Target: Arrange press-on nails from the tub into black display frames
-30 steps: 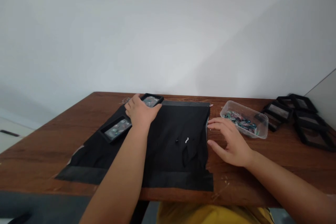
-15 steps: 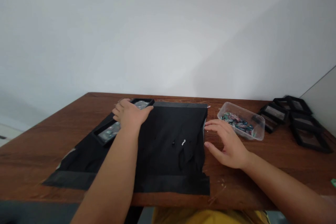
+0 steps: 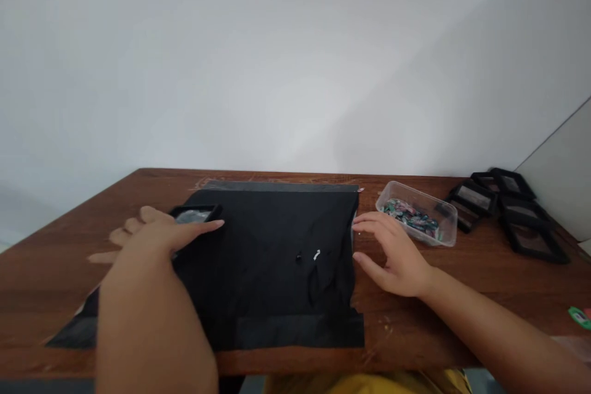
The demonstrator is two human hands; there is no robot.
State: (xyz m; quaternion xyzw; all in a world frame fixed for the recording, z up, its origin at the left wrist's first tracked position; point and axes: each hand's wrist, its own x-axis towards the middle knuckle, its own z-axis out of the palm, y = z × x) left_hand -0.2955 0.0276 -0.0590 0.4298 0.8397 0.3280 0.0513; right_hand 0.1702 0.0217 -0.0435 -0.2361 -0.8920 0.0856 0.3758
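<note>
My left hand is over the left side of a black cloth, its fingers spread and thumb stretched out. Under and beside the thumb lies a small black frame with a clear window; the hand hides its near part. Whether the palm presses on it I cannot tell. My right hand rests at the cloth's right edge, fingers loosely curved and apart, holding nothing. Just beyond it stands a clear plastic tub with many small, shiny coloured pieces inside. On the cloth lie a white scrap and a tiny black bit.
Several black frames are piled at the right end of the wooden table. A green object lies near the right border. A white wall rises behind the table's far edge.
My left hand has moved left and nearer, and the far frame has shifted the same way. A second frame seen earlier is now hidden by the hand or arm. My right hand stays put.
</note>
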